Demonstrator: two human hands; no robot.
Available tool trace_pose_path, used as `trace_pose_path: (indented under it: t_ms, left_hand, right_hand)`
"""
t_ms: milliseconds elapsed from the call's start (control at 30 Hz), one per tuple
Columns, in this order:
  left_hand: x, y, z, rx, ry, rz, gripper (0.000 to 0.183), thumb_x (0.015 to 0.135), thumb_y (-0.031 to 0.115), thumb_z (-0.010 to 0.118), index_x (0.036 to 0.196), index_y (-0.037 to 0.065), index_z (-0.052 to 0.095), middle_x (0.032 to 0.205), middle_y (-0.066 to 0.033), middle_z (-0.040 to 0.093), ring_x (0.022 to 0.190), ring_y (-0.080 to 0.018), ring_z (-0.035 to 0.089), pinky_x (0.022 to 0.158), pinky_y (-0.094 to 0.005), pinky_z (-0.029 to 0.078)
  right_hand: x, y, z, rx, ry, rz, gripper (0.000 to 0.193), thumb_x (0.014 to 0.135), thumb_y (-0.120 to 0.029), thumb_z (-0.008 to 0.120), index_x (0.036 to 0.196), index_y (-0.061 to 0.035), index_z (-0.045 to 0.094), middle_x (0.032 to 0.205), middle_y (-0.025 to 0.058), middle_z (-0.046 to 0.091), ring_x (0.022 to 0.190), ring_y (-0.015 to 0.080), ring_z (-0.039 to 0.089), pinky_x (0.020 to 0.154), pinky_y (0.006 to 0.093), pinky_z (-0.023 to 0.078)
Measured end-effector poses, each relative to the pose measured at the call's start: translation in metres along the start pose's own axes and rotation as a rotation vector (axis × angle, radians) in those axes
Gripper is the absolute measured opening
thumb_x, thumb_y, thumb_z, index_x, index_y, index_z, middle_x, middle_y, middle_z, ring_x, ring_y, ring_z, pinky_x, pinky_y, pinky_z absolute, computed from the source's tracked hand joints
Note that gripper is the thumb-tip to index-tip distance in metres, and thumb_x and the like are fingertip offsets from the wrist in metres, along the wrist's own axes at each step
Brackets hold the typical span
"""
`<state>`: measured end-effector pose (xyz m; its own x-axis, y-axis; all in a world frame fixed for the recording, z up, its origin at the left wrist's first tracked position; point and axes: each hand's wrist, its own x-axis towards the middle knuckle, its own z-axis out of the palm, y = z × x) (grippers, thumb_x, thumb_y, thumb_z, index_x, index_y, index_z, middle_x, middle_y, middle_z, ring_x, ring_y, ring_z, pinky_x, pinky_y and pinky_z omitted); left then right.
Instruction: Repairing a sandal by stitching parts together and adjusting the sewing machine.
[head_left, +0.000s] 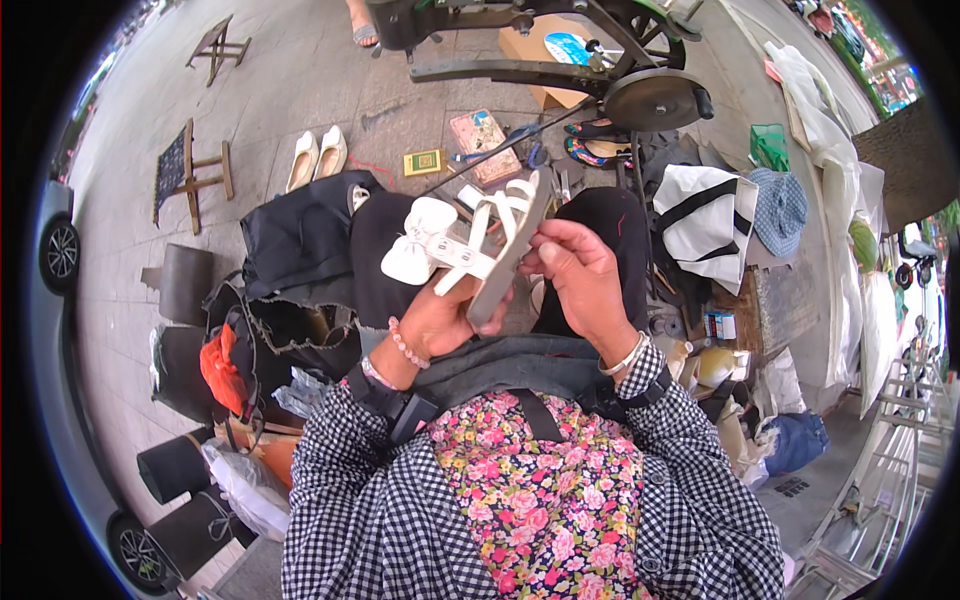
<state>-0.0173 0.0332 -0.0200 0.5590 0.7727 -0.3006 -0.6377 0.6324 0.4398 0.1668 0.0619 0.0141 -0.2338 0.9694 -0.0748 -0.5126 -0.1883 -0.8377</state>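
Observation:
A white strappy sandal (470, 262) with a large bow and a grey sole is tilted on its side above my lap. My left hand (432, 322) grips it from below near the heel, fingers closed around the sole. The fingers of my right hand (580, 278) are pinched together at the sole's right edge; what they hold, if anything, is too small to make out. Both hands are between my knees, close to a dark cloth over my lap.
A black hand-cranked machine (560, 70) stands ahead. White flats (318, 160), a yellow box (422, 163), a pinkish tray (486, 145) and colourful shoes (598, 150) lie on the pavement. Folding stools (190, 175) are left; a white bag (703, 225) and blue hat (777, 212) are right.

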Motion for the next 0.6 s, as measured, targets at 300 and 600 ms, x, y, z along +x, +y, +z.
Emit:
trace_pose_path:
  t_ms: [300,600]
  left_hand:
    - [-0.001,0.001,-0.001,-0.373,-0.258,-0.137,0.044,0.090,0.037,0.032,0.121,0.007,0.041,0.088,-0.0125,0.051,0.057,-0.0172,0.043,0.052,-0.0281,0.034]
    - [0.000,0.003,-0.005,-0.442,-0.299,-0.192,0.043,0.090,0.036,0.031,0.121,0.007,0.043,0.086,-0.0163,0.054,0.052,-0.0192,0.043,0.050,-0.0303,0.035]
  right_hand:
    - [-0.011,-0.013,0.033,-0.591,-0.241,-0.261,0.044,0.079,0.005,0.055,0.121,0.0005,0.046,0.083,0.0065,0.048,0.069,0.0103,0.052,0.060,0.0228,0.048]
    - [-0.009,-0.015,0.036,-0.780,-0.232,-0.414,0.046,0.075,0.005,0.057,0.120,-0.0004,0.048,0.078,0.0077,0.050,0.065,0.0145,0.050,0.057,0.0248,0.045]
